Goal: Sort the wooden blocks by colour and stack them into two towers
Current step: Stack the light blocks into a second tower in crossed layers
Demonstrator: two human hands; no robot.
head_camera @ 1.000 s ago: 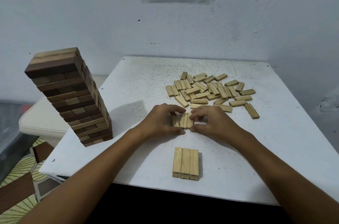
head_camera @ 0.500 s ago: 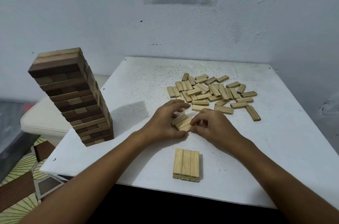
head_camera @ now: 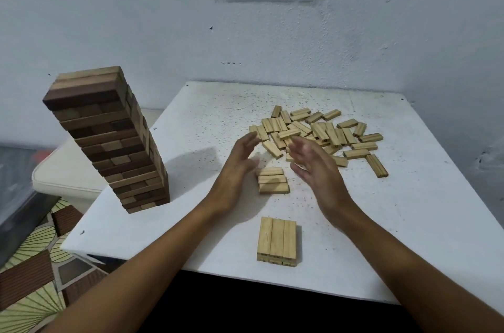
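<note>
A tall tower of dark brown blocks (head_camera: 114, 141) stands at the table's left edge. Near the front edge sits a low stack of light blocks (head_camera: 276, 241), three side by side on top. A row of three light blocks (head_camera: 272, 180) lies crosswise on the table between my hands. My left hand (head_camera: 237, 169) is just left of the row, fingers straight, holding nothing. To the right of the row, my right hand (head_camera: 313, 169) is spread and holds nothing. A loose pile of light blocks (head_camera: 319, 133) lies behind my hands.
The white table (head_camera: 409, 223) meets a pale wall at the back. To the left stands a lower white surface (head_camera: 60, 177). A patterned floor mat (head_camera: 30, 264) lies below it. One light block (head_camera: 377, 165) lies apart at the pile's right.
Both hands have let go of the three light blocks and opened, moving apart. The blocks, earlier gathered and turned between my fingers, now lie crosswise in a row.
</note>
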